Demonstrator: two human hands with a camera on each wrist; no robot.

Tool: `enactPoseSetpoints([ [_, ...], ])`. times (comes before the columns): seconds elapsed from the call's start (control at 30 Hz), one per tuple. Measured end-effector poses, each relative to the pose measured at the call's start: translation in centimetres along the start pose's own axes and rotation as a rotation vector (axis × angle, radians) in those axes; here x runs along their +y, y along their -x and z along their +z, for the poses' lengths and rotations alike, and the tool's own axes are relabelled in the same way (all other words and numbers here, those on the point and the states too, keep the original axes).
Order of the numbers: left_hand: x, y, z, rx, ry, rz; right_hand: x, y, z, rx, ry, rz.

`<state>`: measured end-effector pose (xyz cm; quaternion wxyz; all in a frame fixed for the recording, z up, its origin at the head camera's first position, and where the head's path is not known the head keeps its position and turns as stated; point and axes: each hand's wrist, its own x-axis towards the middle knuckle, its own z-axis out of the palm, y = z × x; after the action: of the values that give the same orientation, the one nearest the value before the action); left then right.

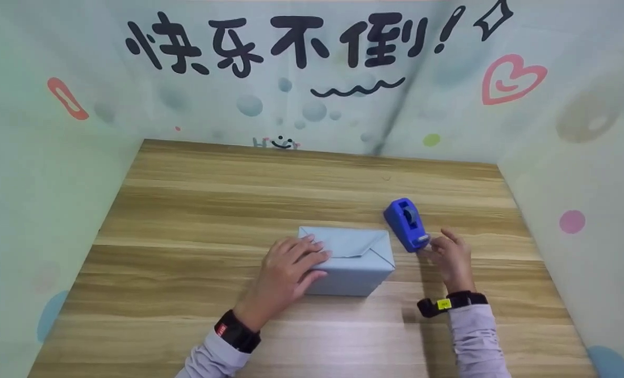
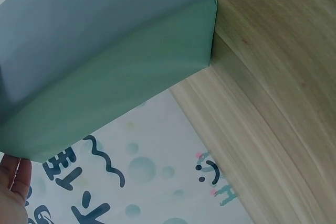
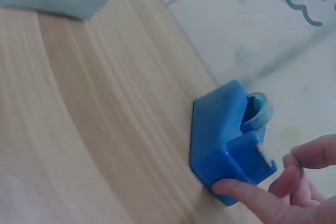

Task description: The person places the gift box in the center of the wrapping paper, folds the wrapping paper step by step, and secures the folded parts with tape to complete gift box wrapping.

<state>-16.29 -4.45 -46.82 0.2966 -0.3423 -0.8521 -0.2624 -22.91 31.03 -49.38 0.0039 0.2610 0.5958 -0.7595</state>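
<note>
A box wrapped in light blue paper (image 1: pixel 349 278) sits on the table, its folded paper flap (image 1: pixel 351 244) lying on top. My left hand (image 1: pixel 293 265) rests on the box's left part, fingers spread over the flap and thumb along the near edge. In the left wrist view, only some fingers (image 2: pixel 16 177) show, at the box's lower left end. To the right of the box stands a blue tape dispenser (image 1: pixel 407 224) with a small roll of tape (image 3: pixel 257 111). My right hand (image 1: pixel 453 262) is at its cutter end. In the right wrist view, the thumb touches the dispenser's lower front, and bent fingers lie beside the cutter.
The wood-grain table (image 1: pixel 186 210) meets a printed backdrop (image 1: pixel 312 115) at the back, with dark lettering and bubbles. Pale side panels (image 1: pixel 579 173) border it left and right. Both wrists wear black straps.
</note>
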Motion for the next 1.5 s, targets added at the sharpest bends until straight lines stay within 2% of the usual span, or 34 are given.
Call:
enactPoseSetpoints([
  [0.13, 0.0, -0.1, 0.0, 0.031, -0.001, 0.009, 1.0, 0.1, -0.3, -0.039, -0.12, 0.004],
  [0.23, 0.0, 0.0, 0.1, 0.035, -0.004, 0.004, 1.6, 0.1, -0.3, -0.039, -0.099, -0.022],
  [0.37, 0.0, 0.1, 0.1, 0.024, -0.003, -0.005, 2.1, 0.1, -0.3, 0.013, -0.005, -0.034],
  [0.47, 0.1, 0.1, 0.2, 0.021, 0.006, -0.004, 2.5, 0.0, -0.4, 0.065, 0.16, -0.071],
  [0.53, 0.1, 0.1, 0.3, 0.017, 0.01, -0.005, 2.7, -0.1, -0.4, 0.094, 0.317, -0.148],
  [0.6, 0.2, 0.1, 0.2, 0.009, 0.006, -0.008, 2.9, -0.4, -0.5, 0.124, 0.525, -0.276],
  [0.7, 0.3, 0.0, 0.1, -0.005, -0.005, -0.015, 2.9, -0.8, -0.7, 0.153, 0.823, -0.528],
  [0.8, 0.3, -0.1, 0.0, -0.011, -0.01, -0.013, 2.4, -1.0, -1.2, 0.161, 1.05, -0.707],
  [0.9, 0.2, -0.2, 0.0, -0.012, -0.01, -0.009, 1.4, -0.6, -1.6, 0.153, 1.122, -0.741],
  [0.97, 0.2, -0.3, 0.0, -0.014, -0.011, -0.009, 0.3, 0.2, -1.1, 0.147, 1.097, -0.72],
  [1.0, 0.3, -0.3, -0.1, -0.014, -0.01, -0.007, -0.3, 0.8, -0.7, 0.133, 1.049, -0.714],
  [1.1, 0.3, -0.5, -0.2, -0.018, -0.024, 0.005, -2.5, 3.1, 1.7, -0.012, 0.829, -0.679],
  [1.2, 0.4, -0.6, -0.3, -0.027, -0.046, 0.02, -4.5, 5.9, 4.8, -0.296, 0.578, -0.646],
  [1.27, 0.4, -0.6, -0.3, -0.042, -0.063, 0.024, -5.2, 7.5, 6.8, -0.524, 0.484, -0.62],
  [1.33, 0.5, -0.7, -0.5, -0.061, -0.074, 0.025, -5.6, 8.6, 8.7, -0.739, 0.477, -0.608],
  [1.4, 0.5, -0.7, -0.6, -0.075, -0.081, 0.027, -5.6, 9.1, 10.2, -0.911, 0.549, -0.6],
  [1.5, 0.6, -0.7, -0.7, -0.081, -0.097, 0.033, -5.7, 9.2, 11.8, -1.064, 0.7, -0.603],
])
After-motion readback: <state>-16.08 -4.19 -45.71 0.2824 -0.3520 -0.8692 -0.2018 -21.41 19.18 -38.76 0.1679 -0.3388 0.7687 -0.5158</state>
